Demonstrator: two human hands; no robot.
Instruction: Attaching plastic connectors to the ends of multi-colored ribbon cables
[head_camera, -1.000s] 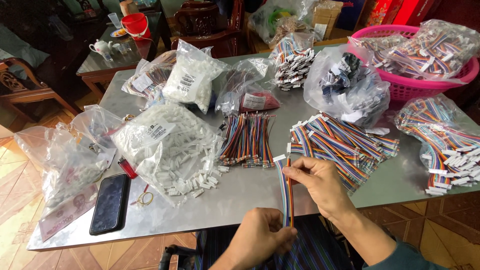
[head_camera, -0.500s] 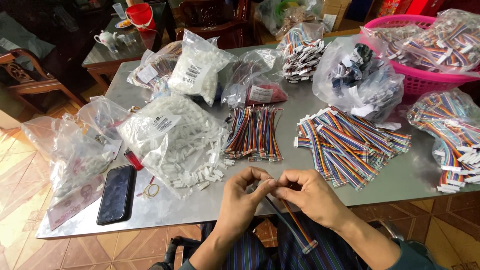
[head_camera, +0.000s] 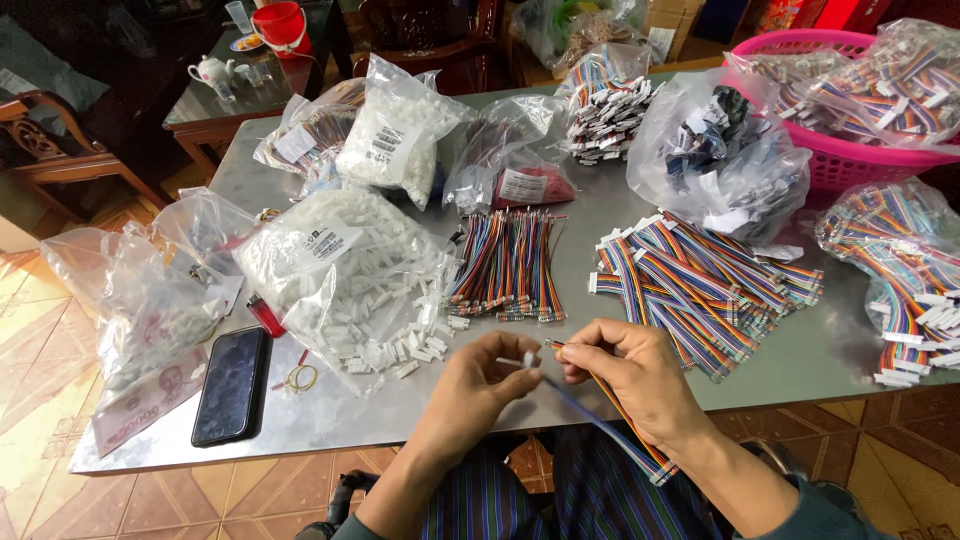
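both hands pinch: left hand (head_camera: 480, 385) on a white connector (head_camera: 527, 360), right hand (head_camera: 635, 375) on a rainbow cable (head_camera: 610, 425), near clear white-labelled bags (head_camera: 340, 265).

My left hand (head_camera: 478, 385) comes up from below the near edge of the counter (head_camera: 800, 350), forearm bare, fingers curled and thumb and forefinger pinched together. My right hand (head_camera: 630, 375) sits just beside it, fingertips nearly touching the left's, knuckles up, fingers bent inward in a pinch. Both wrists hover over the near edge.
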